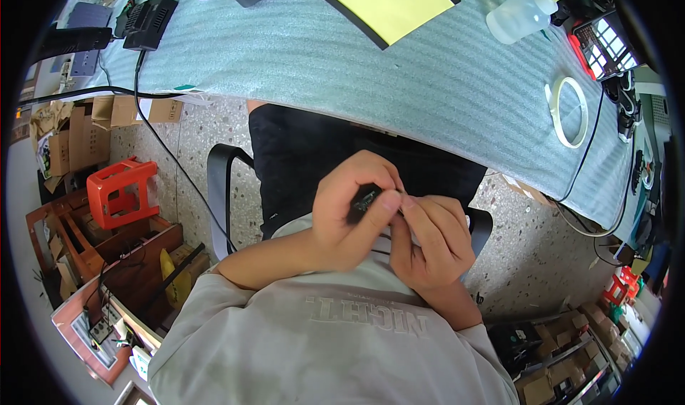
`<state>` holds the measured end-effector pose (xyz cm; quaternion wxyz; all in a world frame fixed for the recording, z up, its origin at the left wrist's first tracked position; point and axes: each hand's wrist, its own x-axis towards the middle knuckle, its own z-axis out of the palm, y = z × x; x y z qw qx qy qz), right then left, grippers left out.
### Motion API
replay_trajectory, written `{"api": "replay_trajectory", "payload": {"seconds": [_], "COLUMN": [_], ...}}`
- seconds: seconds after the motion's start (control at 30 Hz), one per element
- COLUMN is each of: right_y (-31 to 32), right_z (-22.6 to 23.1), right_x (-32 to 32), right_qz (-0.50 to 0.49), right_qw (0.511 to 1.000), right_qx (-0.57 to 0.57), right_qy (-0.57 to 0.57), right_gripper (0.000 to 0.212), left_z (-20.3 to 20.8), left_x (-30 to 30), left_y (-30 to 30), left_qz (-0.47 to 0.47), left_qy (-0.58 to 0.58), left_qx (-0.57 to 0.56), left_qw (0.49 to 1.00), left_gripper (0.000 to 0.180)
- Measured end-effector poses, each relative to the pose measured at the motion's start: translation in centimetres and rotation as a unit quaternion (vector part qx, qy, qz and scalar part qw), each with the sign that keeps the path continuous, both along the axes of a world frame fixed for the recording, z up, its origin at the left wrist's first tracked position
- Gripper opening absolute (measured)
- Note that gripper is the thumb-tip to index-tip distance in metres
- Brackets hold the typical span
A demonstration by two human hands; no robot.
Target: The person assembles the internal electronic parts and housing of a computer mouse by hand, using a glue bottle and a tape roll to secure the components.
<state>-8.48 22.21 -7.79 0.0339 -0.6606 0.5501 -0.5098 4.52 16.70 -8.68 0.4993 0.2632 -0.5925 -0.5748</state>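
Observation:
Close in front of my chest, above my lap, both hands meet. My left hand is curled round a small black object, whose dark face shows between thumb and fingers; its kind I cannot make out. My right hand is pinched closed, its fingertips touching the left thumb and fingertips. Whatever lies between the right fingertips is hidden or too small to name.
A table with a pale blue-green foam cover lies ahead, bearing a yellow sheet, a squeeze bottle, a roll of tape and a black device. A cable hangs down left, near a red stool.

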Motion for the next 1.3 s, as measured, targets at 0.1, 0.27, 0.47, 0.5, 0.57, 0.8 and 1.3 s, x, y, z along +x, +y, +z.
{"api": "replay_trajectory", "payload": {"seconds": [0.1, 0.27, 0.47, 0.5, 0.57, 0.8, 1.3], "right_y": [-0.4, -0.7, -1.2, -1.4, -1.4, -4.9, -8.8], "right_z": [-0.1, 0.2, -0.3, 0.0, 1.4, 9.2, 7.5], "right_x": [0.0, -0.2, -0.9, -1.0, -1.3, -11.4, -7.5], "right_qz": [0.025, 0.056, 0.074, 0.07, 0.126, -0.185, 0.002], "right_qw": [1.0, 0.998, 0.994, 0.995, 0.977, 0.966, 0.942], "right_qx": [-0.007, 0.012, 0.046, 0.04, 0.084, -0.111, 0.003], "right_qy": [-0.009, -0.01, -0.073, -0.056, -0.15, -0.143, -0.336], "right_gripper": [0.025, 0.026, 0.021, 0.021, 0.017, 0.022, 0.041], "left_z": [-0.2, -0.5, -0.9, -0.8, -0.8, 0.7, 2.3], "left_x": [0.3, 0.6, -0.3, 0.0, 0.5, 1.6, 1.6], "left_y": [0.1, -0.3, -1.0, -0.8, -0.4, -2.2, -3.0], "left_qz": [0.006, 0.006, 0.006, 0.004, -0.034, -0.075, -0.03], "left_qy": [0.007, 0.013, -0.011, 0.0, 0.081, 0.212, 0.278], "left_qx": [0.02, 0.065, 0.015, 0.047, 0.111, 0.233, 0.262], "left_qw": [1.0, 0.998, 1.0, 0.999, 0.99, 0.946, 0.924], "left_gripper": [0.006, 0.006, 0.019, 0.02, 0.024, 0.021, 0.01]}}
